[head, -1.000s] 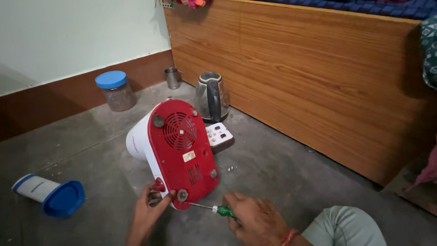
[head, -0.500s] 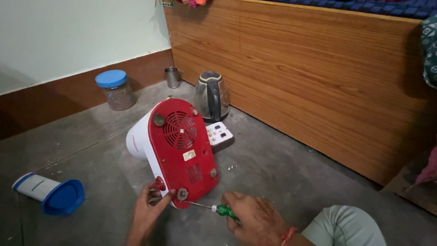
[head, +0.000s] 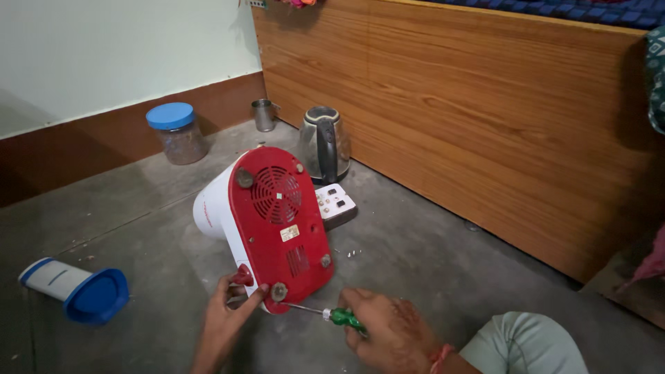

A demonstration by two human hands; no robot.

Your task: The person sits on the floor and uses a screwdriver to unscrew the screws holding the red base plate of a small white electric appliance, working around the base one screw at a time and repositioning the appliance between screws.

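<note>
Grey concrete floor (head: pixel 429 256), pale wall with a brown skirting, and a long wooden panel (head: pixel 485 125) running behind the appliance (head: pixel 267 221), which lies tipped on its white side, red ribbed base with round vent facing up. Since a moment ago little has shifted; the left hand (head: pixel 225 315) sits a touch closer under the base's lower edge, fingers pressed against it. The right hand (head: pixel 388 332) is clamped on a green-handled screwdriver (head: pixel 325 315), its thin metal shaft meeting the base's bottom corner. Behind the appliance stand a steel kettle (head: pixel 324 142), a white switch box (head: pixel 336 206), a blue-lidded jar (head: pixel 176 131); left of it lies a blue-capped tube (head: pixel 73 287).
</note>
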